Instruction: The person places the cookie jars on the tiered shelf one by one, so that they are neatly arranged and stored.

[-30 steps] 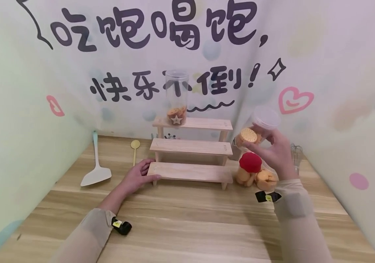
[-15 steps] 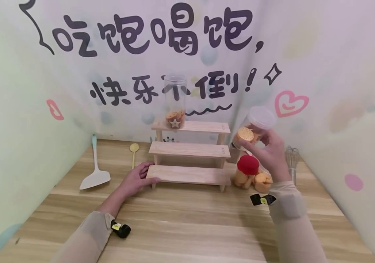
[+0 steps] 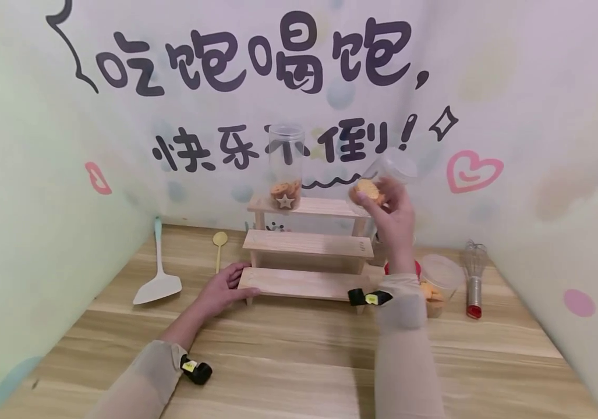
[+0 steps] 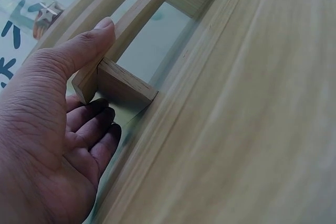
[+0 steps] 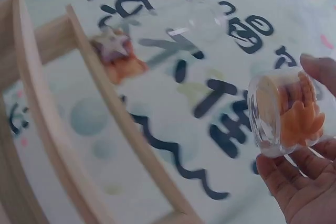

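A three-tier wooden shelf stand [image 3: 304,283] stands at the back of the table. My left hand [image 3: 219,295] grips the left end of its lowest board; in the left wrist view the thumb lies along the board and the fingers curl beneath it. My right hand [image 3: 395,224] holds a clear plastic jar of cookies [image 5: 294,109], tilted, in the air by the right end of the top tier. Its fingers and thumb wrap around the jar's lower part. On the left half of the top tier, another clear cookie jar [image 3: 286,169] with a star on it stands upright.
Right of the stand are a cookie jar with a clear lid [image 3: 441,273] and a red-topped thing [image 3: 416,267], partly hidden by the right arm. A whisk [image 3: 474,279] lies farther right. On the left lie a white spatula [image 3: 158,286] and a yellow spoon [image 3: 219,240].
My right hand has carried the tilted jar leftward and up, from above the jars on the right to beside the top tier. The left hand keeps its hold on the stand.
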Demonstrator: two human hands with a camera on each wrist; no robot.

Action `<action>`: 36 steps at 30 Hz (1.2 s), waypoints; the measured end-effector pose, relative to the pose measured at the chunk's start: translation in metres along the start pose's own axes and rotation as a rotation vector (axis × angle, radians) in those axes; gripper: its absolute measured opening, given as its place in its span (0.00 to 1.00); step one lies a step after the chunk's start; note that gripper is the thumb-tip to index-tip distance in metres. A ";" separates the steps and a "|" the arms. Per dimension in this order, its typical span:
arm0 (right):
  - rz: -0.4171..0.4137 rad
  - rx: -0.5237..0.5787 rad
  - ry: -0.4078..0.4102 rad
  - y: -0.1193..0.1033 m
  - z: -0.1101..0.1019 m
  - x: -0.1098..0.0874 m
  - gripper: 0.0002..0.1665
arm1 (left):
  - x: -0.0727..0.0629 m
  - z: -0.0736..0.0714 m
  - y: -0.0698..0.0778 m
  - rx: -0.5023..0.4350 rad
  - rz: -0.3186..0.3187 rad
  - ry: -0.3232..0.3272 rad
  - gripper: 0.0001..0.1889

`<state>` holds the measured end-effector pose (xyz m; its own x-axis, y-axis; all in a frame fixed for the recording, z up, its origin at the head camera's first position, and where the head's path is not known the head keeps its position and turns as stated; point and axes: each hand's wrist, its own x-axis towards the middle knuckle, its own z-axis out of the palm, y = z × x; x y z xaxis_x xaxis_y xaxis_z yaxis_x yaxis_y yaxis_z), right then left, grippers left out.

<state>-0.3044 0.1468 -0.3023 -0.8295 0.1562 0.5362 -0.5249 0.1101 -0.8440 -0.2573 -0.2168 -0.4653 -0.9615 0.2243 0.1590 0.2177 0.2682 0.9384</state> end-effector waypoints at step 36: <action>-0.049 -0.302 -0.184 0.058 0.052 -0.001 0.46 | 0.003 0.001 -0.002 -0.014 -0.006 -0.005 0.40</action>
<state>-0.3440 0.1023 -0.3527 -0.8395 -0.0331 0.5424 -0.5080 0.4022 -0.7617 -0.2606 -0.2159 -0.4667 -0.9618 0.2274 0.1522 0.2098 0.2562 0.9436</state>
